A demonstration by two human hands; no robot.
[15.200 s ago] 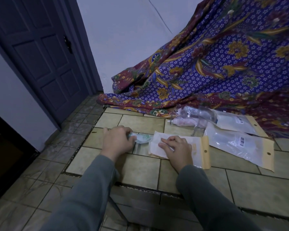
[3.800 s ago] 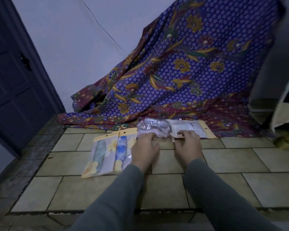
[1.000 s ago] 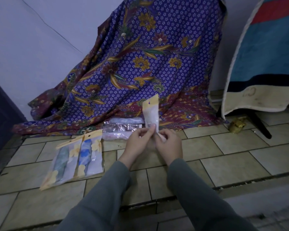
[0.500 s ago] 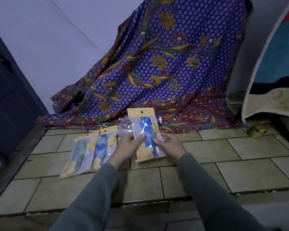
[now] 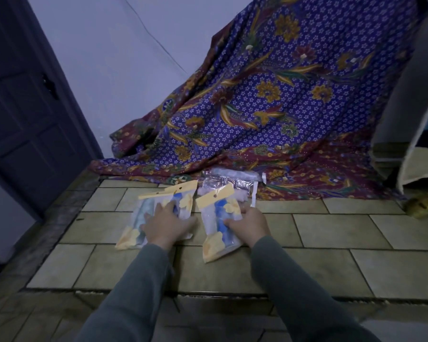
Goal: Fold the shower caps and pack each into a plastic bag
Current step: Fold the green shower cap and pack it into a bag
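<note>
A clear plastic bag with a yellow header, holding a folded blue shower cap (image 5: 216, 224), lies on the tiled floor. My right hand (image 5: 248, 224) holds its right edge, fingers curled over it. To its left lie two packed bags (image 5: 153, 218) side by side, one with a pale green cap, one with a blue cap. My left hand (image 5: 168, 223) rests flat on them with fingers spread. Behind them, a loose clear shower cap with an empty bag (image 5: 230, 185) sits at the edge of the cloth.
A purple floral cloth (image 5: 269, 107) drapes down the wall onto the floor behind the bags. A dark door (image 5: 22, 107) stands at left. A yellow object (image 5: 421, 206) and a hanging towel (image 5: 420, 144) are at right. A step edge runs below my arms.
The packed bag has come down from between both hands onto the floor beside the other two. My left hand has let go and moved left onto the earlier bags.
</note>
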